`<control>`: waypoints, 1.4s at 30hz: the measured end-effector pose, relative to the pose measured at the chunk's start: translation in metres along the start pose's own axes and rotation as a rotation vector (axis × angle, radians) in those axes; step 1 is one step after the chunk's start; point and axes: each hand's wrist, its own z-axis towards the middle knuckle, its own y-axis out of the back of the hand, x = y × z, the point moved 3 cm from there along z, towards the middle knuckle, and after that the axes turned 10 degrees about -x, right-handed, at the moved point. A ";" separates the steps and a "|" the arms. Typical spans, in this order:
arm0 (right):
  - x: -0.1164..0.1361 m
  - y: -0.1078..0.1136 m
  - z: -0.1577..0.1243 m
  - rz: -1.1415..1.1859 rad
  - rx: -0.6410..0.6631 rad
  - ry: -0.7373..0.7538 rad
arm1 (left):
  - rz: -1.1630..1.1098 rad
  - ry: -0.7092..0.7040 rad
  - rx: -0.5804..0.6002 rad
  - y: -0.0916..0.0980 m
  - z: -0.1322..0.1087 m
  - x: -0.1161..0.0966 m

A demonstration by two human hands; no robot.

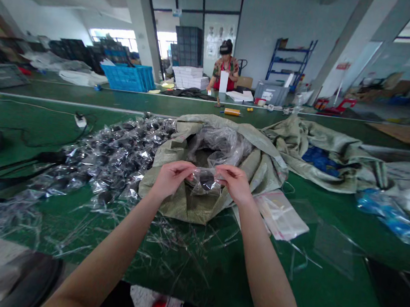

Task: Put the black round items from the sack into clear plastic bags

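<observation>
Pinching a small clear plastic bag (204,179) at the middle of the frame, the left hand (171,177) and right hand (234,181) each close thumb and fingers on one top corner. Crinkled and glossy, it hangs between them with a dark rounded part inside. Behind it sags an open woven sack (259,168), dull grey-green, lined with clear film. A glinting heap of filled bags (114,156) spreads at centre left over the green table (323,290); flat empty bags (282,216) lie right of centre.
</observation>
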 end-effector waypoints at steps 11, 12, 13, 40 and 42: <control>-0.001 -0.003 -0.002 0.040 0.098 0.046 | -0.142 0.128 -0.107 -0.002 -0.003 0.004; -0.001 -0.003 -0.002 0.029 0.098 0.052 | -0.179 0.167 -0.117 -0.003 -0.004 0.006; -0.001 -0.003 -0.002 0.019 0.093 0.058 | -0.215 0.210 -0.125 -0.004 -0.005 0.008; 0.007 0.003 -0.001 0.002 0.009 0.126 | -0.317 0.369 -0.123 -0.022 -0.027 0.016; 0.008 0.004 -0.001 -0.012 0.002 0.140 | -0.375 0.415 -0.139 -0.027 -0.030 0.019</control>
